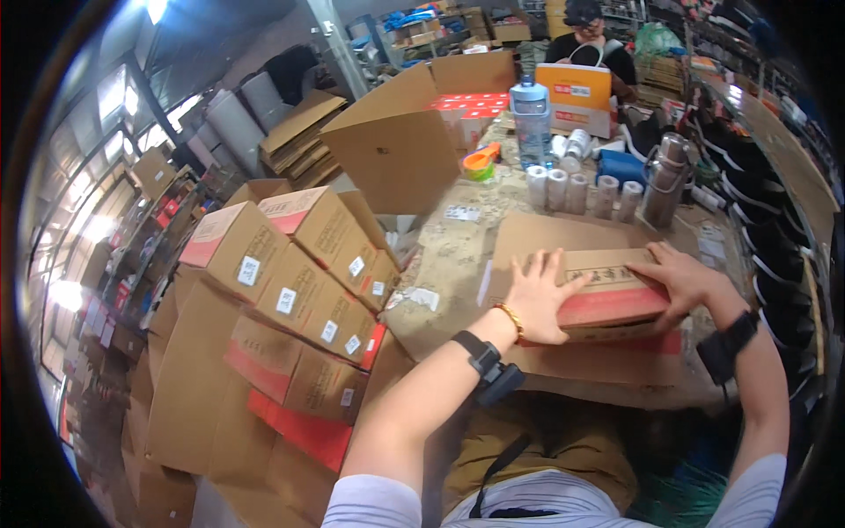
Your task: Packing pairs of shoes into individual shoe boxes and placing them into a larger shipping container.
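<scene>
A brown and red cardboard box [612, 286] lies in front of me on the worktable. Wider brown cardboard [563, 233] shows behind and in front of it. My left hand [541, 295] rests at the box's left end with its fingers spread and the thumb over the top edge. Round the right end curls my right hand [691, 280], fingers on the top and side. What lies inside the box is hidden.
A large open carton [189, 400] at my left holds several brown and red boxes [308, 299]. Behind the box stand white rolls [576, 192], a steel flask [666, 180] and a water bottle [530, 123]. Shoes [775, 238] line the right; a person [585, 40] sits opposite.
</scene>
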